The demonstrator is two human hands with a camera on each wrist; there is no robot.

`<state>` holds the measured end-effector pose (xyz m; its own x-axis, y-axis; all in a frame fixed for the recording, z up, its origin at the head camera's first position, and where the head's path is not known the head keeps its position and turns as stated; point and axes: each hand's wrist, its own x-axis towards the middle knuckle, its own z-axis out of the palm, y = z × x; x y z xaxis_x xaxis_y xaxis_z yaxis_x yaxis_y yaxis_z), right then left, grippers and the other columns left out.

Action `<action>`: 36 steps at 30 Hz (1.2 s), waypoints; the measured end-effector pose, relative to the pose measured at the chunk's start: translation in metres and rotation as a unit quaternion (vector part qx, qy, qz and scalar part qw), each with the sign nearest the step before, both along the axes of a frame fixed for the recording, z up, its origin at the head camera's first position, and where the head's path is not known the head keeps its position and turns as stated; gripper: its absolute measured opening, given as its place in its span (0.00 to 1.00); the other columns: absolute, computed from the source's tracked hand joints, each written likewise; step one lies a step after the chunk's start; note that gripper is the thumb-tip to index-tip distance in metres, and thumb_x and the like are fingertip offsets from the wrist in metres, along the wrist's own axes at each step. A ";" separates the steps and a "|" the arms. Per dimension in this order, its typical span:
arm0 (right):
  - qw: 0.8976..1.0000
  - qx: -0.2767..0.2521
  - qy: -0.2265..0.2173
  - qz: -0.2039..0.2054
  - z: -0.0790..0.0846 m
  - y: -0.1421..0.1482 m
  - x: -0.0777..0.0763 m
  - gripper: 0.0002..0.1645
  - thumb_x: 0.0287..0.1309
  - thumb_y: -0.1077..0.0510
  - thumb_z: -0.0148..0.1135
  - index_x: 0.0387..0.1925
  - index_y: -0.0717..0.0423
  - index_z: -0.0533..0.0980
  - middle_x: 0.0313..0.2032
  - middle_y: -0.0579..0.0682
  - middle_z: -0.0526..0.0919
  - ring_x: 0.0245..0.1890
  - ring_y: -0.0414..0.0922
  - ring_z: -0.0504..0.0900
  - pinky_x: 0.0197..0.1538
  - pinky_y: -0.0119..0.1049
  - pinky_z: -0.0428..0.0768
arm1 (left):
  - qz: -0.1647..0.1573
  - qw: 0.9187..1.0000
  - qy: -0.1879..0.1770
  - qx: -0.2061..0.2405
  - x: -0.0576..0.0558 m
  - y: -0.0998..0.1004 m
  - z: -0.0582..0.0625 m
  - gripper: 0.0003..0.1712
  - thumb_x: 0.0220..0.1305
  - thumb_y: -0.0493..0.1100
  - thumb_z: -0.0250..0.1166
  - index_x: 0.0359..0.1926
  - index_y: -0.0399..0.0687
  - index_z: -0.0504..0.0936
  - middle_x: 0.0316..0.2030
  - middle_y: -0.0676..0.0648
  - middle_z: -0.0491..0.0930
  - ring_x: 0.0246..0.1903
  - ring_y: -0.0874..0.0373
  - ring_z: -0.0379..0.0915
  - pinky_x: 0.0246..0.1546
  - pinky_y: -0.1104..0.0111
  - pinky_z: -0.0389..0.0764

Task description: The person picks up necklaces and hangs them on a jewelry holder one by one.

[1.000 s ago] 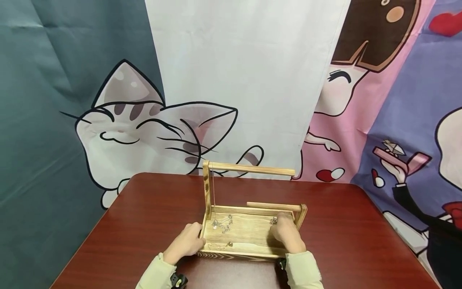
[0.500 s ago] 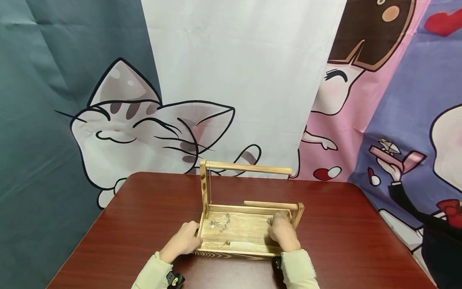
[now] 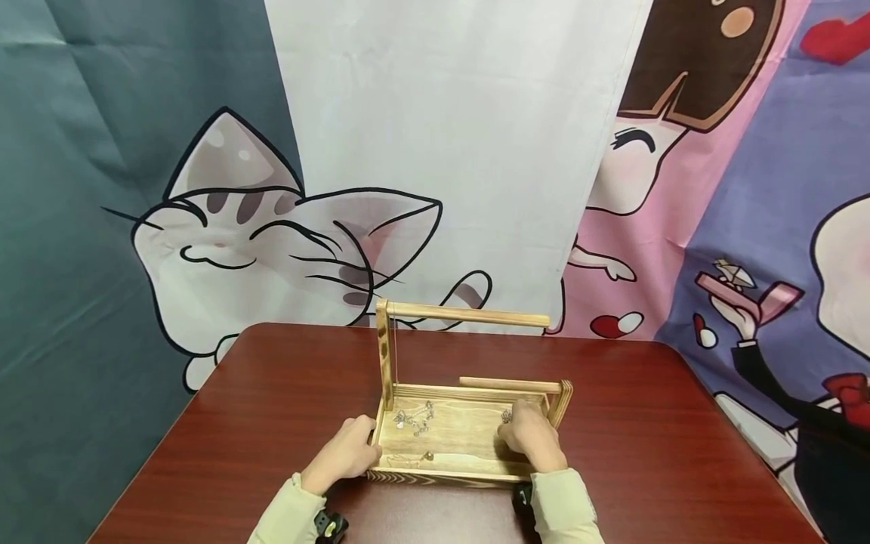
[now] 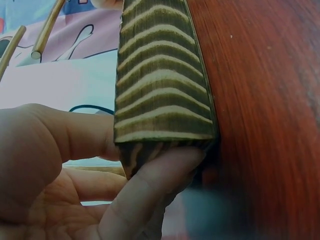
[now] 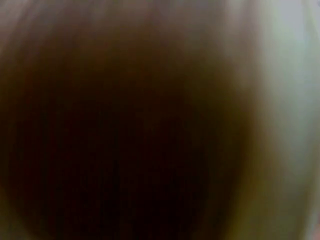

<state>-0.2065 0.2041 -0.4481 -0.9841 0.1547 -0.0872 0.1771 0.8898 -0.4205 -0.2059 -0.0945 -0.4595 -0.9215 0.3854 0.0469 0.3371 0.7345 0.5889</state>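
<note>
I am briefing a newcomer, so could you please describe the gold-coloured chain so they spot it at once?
On the red-brown table stands a shallow wooden tray. Inside it, at the left end near the front edge, beside the left hand, lies the gold-coloured chain. Its golden tone sets it apart from the silvery jewellery lying farther back.

Hidden and blurred
The right hand (image 3: 532, 437) hides its fingertips; the right wrist view is blurred; sleeves (image 3: 566, 505) are cut off.
</note>
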 end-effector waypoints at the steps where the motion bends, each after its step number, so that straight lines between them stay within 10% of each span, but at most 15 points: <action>1: 1.000 -0.010 0.007 0.005 0.000 0.000 -0.001 0.07 0.39 0.59 0.57 0.23 0.57 0.68 0.29 0.56 0.73 0.28 0.48 0.70 0.28 0.47 0.71 | 0.000 1.000 0.001 0.000 0.000 0.000 0.000 0.04 0.44 0.32 0.57 0.23 0.44 0.74 0.22 0.48 0.71 0.25 0.56 0.64 0.26 0.66 0.69; 10: 0.979 -0.179 0.068 0.074 -0.001 -0.003 -0.005 0.06 0.49 0.63 0.53 0.20 0.56 0.71 0.19 0.49 0.73 0.22 0.43 0.72 0.28 0.34 0.69 | 0.000 1.000 -0.003 0.002 0.001 -0.001 -0.001 0.06 0.44 0.31 0.56 0.20 0.46 0.71 0.19 0.50 0.69 0.21 0.58 0.63 0.22 0.68 0.68; 16: 0.904 -0.421 0.011 0.072 0.005 -0.005 -0.007 0.07 0.51 0.67 0.52 0.33 0.66 0.72 0.31 0.56 0.76 0.26 0.47 0.75 0.31 0.41 0.76 | 0.002 1.000 0.003 -0.001 0.000 -0.002 0.001 0.05 0.44 0.31 0.56 0.22 0.46 0.73 0.21 0.49 0.70 0.23 0.56 0.64 0.25 0.66 0.68; 19: 0.885 -0.460 -0.001 0.068 0.007 -0.006 -0.006 0.10 0.53 0.64 0.52 0.38 0.66 0.72 0.33 0.58 0.78 0.25 0.46 0.75 0.31 0.40 0.76 | 0.003 1.000 -0.002 -0.001 0.001 -0.003 0.002 0.04 0.44 0.32 0.56 0.23 0.44 0.73 0.22 0.48 0.70 0.24 0.56 0.64 0.25 0.65 0.69; 29: 0.921 -0.384 0.053 0.034 0.011 -0.012 -0.006 0.10 0.55 0.61 0.54 0.39 0.61 0.74 0.27 0.49 0.73 0.25 0.45 0.70 0.29 0.34 0.68 | -0.002 1.000 0.004 0.007 0.001 -0.003 0.003 0.06 0.43 0.31 0.57 0.26 0.42 0.76 0.23 0.48 0.72 0.24 0.56 0.65 0.26 0.66 0.69; 36: 0.948 -0.270 0.090 0.140 0.015 -0.024 0.002 0.05 0.52 0.70 0.48 0.27 0.60 0.71 0.22 0.46 0.69 0.24 0.39 0.68 0.31 0.31 0.67 | -0.010 1.000 -0.007 0.012 0.001 -0.001 0.001 0.06 0.43 0.31 0.56 0.24 0.44 0.76 0.19 0.51 0.70 0.22 0.58 0.65 0.22 0.69 0.68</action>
